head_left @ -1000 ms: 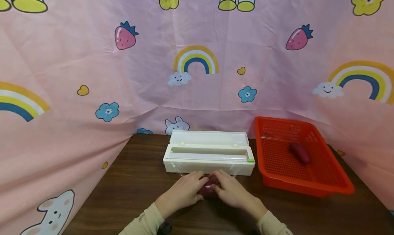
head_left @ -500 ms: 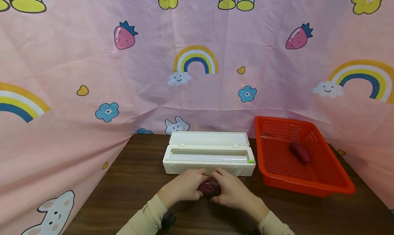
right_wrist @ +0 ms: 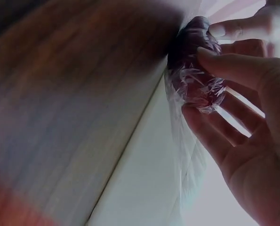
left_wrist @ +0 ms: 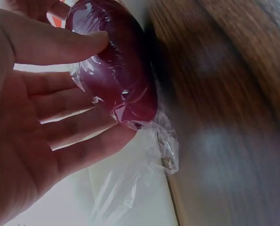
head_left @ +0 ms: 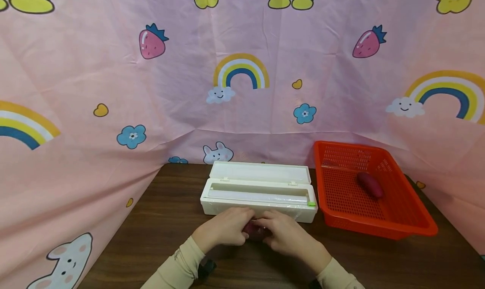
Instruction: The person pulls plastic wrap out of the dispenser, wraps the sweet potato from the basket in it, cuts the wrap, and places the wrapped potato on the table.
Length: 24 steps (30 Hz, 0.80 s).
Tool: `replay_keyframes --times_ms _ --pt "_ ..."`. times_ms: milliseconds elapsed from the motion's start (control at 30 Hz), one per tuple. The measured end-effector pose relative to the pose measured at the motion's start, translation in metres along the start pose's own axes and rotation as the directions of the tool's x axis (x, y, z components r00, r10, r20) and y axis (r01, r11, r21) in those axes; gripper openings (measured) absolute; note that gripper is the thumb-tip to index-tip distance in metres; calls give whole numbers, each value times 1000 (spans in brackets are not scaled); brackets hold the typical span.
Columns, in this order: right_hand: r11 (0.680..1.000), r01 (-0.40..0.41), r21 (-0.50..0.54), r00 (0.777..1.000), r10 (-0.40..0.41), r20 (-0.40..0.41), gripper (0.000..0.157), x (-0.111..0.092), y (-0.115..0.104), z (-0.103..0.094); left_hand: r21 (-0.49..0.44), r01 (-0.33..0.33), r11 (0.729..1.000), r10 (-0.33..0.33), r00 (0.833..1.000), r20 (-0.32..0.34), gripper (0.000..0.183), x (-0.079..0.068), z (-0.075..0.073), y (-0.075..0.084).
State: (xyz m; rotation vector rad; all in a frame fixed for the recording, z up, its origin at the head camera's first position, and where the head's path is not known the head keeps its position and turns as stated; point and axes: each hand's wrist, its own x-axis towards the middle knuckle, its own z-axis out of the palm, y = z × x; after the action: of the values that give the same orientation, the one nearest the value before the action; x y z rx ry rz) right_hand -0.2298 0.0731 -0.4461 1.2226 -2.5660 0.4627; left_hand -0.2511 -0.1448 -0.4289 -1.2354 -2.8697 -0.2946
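A dark red-purple sweet potato with clear cling film round it lies between both hands, close over the table. My left hand holds one end, the thumb pressing on the film and the fingers behind it, as the left wrist view shows. My right hand grips the other end, thumb on the near side and fingers curled round the far side. From the sweet potato, loose cling film stretches toward the white dispenser box just beyond the hands. Inside the box lies a film roll.
The dispenser's lid stands open at the back, and a green slider sits at its right end. To the right is a red plastic basket with another sweet potato in it. A printed cloth hangs behind the table.
Both hands keep hold of the sweet potato, and their fingers have shifted over it. The dispenser box has turned slightly, its right end coming nearer to me.
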Motion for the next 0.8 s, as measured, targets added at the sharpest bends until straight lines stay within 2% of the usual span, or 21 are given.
replay_keyframes --times_ms 100,233,367,500,800 --pt "1000 -4 19 1000 4 5 46 0 3 1 -6 13 1000 -13 1000 -15 26 0 0 -1" --pt "998 -10 59 1000 8 22 47 0 7 2 33 26 999 -25 999 -29 30 -1 1 1" --pt "996 -27 80 999 24 42 53 2 11 4 146 27 989 -18 998 -68 42 -3 1 5" --pt "997 -34 75 998 31 48 56 4 13 4 237 11 971 17 993 -114 51 -5 0 11" --pt "995 -86 50 995 83 56 51 3 11 1 192 -1 981 23 994 -109 44 -1 4 11"
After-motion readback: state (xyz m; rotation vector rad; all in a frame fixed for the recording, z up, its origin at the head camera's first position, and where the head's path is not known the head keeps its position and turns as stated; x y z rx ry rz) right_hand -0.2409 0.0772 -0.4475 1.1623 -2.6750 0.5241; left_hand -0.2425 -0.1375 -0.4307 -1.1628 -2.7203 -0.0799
